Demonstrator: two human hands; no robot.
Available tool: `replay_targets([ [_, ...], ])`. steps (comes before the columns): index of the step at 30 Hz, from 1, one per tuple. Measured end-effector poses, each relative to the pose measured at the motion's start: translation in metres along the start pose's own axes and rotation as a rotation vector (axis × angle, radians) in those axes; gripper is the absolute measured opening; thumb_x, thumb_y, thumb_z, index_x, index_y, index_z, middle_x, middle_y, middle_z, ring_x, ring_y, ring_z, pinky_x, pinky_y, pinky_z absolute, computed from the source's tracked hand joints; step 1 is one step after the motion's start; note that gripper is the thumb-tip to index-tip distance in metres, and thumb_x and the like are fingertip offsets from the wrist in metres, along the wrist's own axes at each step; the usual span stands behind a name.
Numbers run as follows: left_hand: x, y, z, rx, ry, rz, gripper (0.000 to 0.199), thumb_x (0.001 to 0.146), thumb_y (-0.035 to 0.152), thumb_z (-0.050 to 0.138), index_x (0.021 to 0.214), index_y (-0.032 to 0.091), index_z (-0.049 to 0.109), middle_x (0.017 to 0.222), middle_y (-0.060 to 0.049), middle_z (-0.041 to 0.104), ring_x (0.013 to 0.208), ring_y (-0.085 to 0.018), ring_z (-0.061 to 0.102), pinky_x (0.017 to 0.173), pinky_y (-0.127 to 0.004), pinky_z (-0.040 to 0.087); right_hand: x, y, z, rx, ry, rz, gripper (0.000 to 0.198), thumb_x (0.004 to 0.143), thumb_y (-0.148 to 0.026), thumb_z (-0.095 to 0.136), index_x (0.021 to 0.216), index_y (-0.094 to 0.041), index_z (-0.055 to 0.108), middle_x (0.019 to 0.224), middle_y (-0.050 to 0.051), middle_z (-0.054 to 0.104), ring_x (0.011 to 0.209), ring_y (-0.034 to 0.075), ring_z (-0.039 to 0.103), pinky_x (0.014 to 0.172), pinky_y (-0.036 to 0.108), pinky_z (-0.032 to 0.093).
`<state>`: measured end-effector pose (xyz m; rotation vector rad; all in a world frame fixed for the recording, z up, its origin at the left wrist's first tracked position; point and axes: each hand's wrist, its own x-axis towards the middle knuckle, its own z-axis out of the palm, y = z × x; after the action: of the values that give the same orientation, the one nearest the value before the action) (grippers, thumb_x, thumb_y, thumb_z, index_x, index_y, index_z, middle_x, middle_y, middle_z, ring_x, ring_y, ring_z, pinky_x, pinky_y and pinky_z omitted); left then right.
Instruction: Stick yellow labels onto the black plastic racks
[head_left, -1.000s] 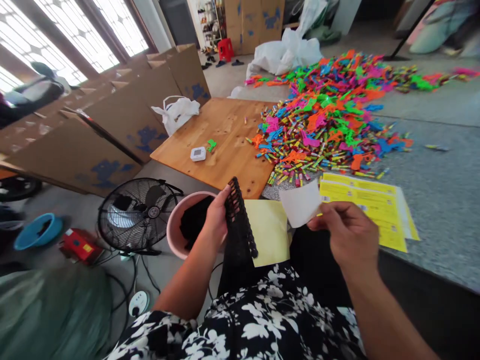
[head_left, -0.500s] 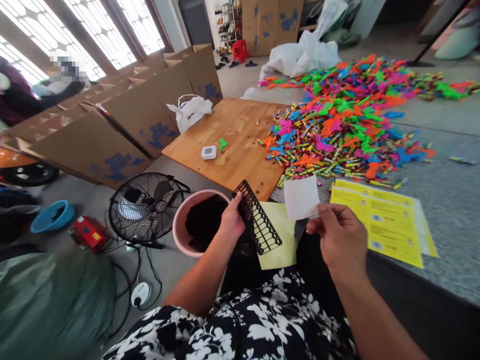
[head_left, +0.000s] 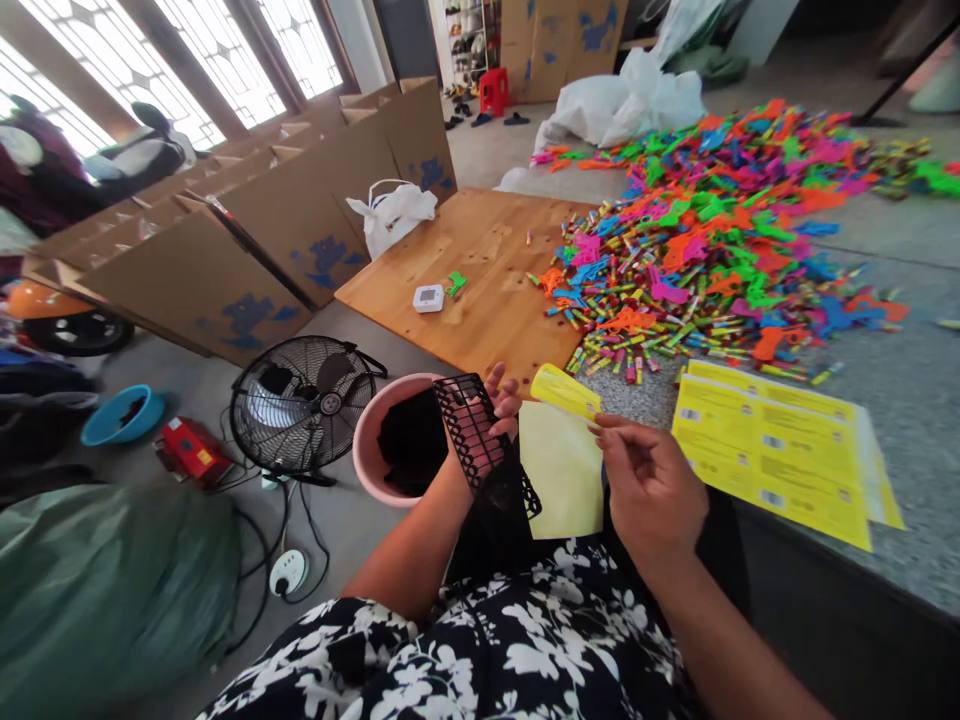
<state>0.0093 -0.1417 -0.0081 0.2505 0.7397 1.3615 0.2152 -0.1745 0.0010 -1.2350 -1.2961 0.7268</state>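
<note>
My left hand (head_left: 501,408) holds a black plastic grid-like rack (head_left: 459,415) above my lap, with fingers behind and around it. Pinched by one edge in my right hand (head_left: 652,490) is a yellow label (head_left: 564,388), slightly curled, close to the rack but apart from it. Below them a pale yellow sheet (head_left: 564,480) lies across my lap. Black pieces fill much of the pink tub (head_left: 365,460) beside my left forearm. To the right, printed yellow label sheets (head_left: 772,450) lie on a grey surface.
A wooden board (head_left: 495,260) carries a small white device (head_left: 428,298) and a green toy gun (head_left: 455,284). Colourful toy guns and small tubes form a large pile (head_left: 697,250) on the right. A black fan (head_left: 304,405) and cardboard boxes (head_left: 262,240) stand to the left.
The label in my right hand has turned from its white back to its yellow face and moved left. My left hand has tilted the rack more upright, with its fingers now spread behind it.
</note>
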Motion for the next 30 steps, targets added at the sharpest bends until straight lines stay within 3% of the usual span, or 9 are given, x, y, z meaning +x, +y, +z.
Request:
replay_targets([
  [4, 0.005, -0.005, -0.005, -0.201, -0.054, 0.021, 0.023, 0.089, 0.042, 0.07, 0.086, 0.019, 0.068, 0.089, -0.006, 0.064, 0.065, -0.009, 0.05, 0.044, -0.016, 0.034, -0.006, -0.001, 0.004, -0.083, -0.045, -0.113, 0.012, 0.095, -0.035, 0.069, 0.101, -0.024, 0.07, 0.112, 0.005, 0.078, 0.098, 0.019, 0.076, 0.092, 0.035, 0.062],
  [6, 0.007, -0.008, -0.005, -0.196, 0.013, 0.004, 0.021, 0.087, 0.036, 0.073, 0.08, 0.018, 0.066, 0.086, -0.005, 0.067, 0.068, -0.01, 0.057, 0.052, -0.017, 0.044, -0.003, -0.002, 0.004, -0.034, -0.015, -0.084, 0.013, 0.096, -0.036, 0.069, 0.1, -0.024, 0.069, 0.111, 0.005, 0.078, 0.097, 0.02, 0.076, 0.089, 0.035, 0.063],
  [9, 0.009, -0.011, -0.001, -0.103, 0.123, -0.046, 0.014, 0.085, 0.028, 0.072, 0.087, 0.015, 0.069, 0.093, -0.009, 0.074, 0.083, -0.017, 0.069, 0.075, -0.029, 0.058, 0.005, -0.002, 0.001, 0.034, 0.078, -0.031, 0.018, 0.095, -0.039, 0.07, 0.099, -0.022, 0.068, 0.11, 0.007, 0.078, 0.092, 0.02, 0.077, 0.087, 0.037, 0.063],
  [12, 0.011, -0.014, 0.005, -0.082, 0.18, 0.025, 0.012, 0.081, 0.022, 0.063, 0.087, 0.013, 0.069, 0.098, -0.012, 0.076, 0.097, -0.024, 0.072, 0.09, -0.04, 0.058, 0.011, 0.0, -0.003, 0.013, 0.124, -0.017, 0.022, 0.094, -0.042, 0.071, 0.099, -0.021, 0.068, 0.109, 0.008, 0.078, 0.088, 0.02, 0.077, 0.086, 0.037, 0.062],
  [16, 0.014, -0.02, 0.011, -0.127, 0.186, 0.183, 0.009, 0.069, 0.012, 0.057, 0.076, 0.019, 0.058, 0.097, -0.008, 0.077, 0.096, -0.023, 0.073, 0.093, -0.039, 0.056, 0.008, 0.005, -0.002, -0.063, 0.06, -0.067, 0.018, 0.096, -0.04, 0.068, 0.099, -0.022, 0.068, 0.11, 0.007, 0.078, 0.093, 0.02, 0.076, 0.086, 0.036, 0.062],
  [19, 0.014, -0.025, 0.015, -0.117, 0.136, 0.219, 0.02, 0.066, 0.01, 0.055, 0.083, 0.019, 0.06, 0.101, -0.005, 0.077, 0.101, -0.023, 0.073, 0.093, -0.038, 0.055, 0.005, 0.008, 0.001, -0.171, -0.005, -0.175, 0.011, 0.097, -0.034, 0.066, 0.1, -0.024, 0.069, 0.112, 0.006, 0.078, 0.099, 0.02, 0.075, 0.092, 0.037, 0.061],
  [23, 0.009, -0.026, 0.023, -0.095, 0.091, 0.196, 0.022, 0.085, 0.031, 0.06, 0.1, 0.017, 0.068, 0.103, -0.009, 0.077, 0.11, -0.029, 0.071, 0.092, -0.039, 0.056, 0.006, 0.011, 0.008, -0.271, -0.054, -0.32, 0.006, 0.099, -0.029, 0.063, 0.101, -0.025, 0.067, 0.115, 0.006, 0.077, 0.105, 0.021, 0.074, 0.098, 0.038, 0.059],
  [25, 0.007, -0.027, 0.026, -0.091, 0.108, 0.177, 0.041, 0.093, 0.054, 0.059, 0.106, 0.017, 0.069, 0.107, -0.01, 0.077, 0.113, -0.031, 0.07, 0.092, -0.039, 0.056, 0.007, 0.011, 0.013, -0.289, -0.064, -0.357, 0.006, 0.101, -0.027, 0.061, 0.102, -0.025, 0.066, 0.115, 0.006, 0.077, 0.106, 0.021, 0.074, 0.099, 0.039, 0.059],
  [30, 0.005, -0.03, 0.031, -0.108, 0.14, 0.177, 0.071, 0.09, 0.081, 0.048, 0.115, 0.018, 0.069, 0.112, -0.011, 0.077, 0.115, -0.031, 0.07, 0.094, -0.041, 0.055, 0.007, 0.007, 0.024, -0.317, -0.069, -0.501, 0.005, 0.101, -0.023, 0.062, 0.105, -0.023, 0.064, 0.112, 0.007, 0.077, 0.104, 0.019, 0.075, 0.097, 0.037, 0.061],
])
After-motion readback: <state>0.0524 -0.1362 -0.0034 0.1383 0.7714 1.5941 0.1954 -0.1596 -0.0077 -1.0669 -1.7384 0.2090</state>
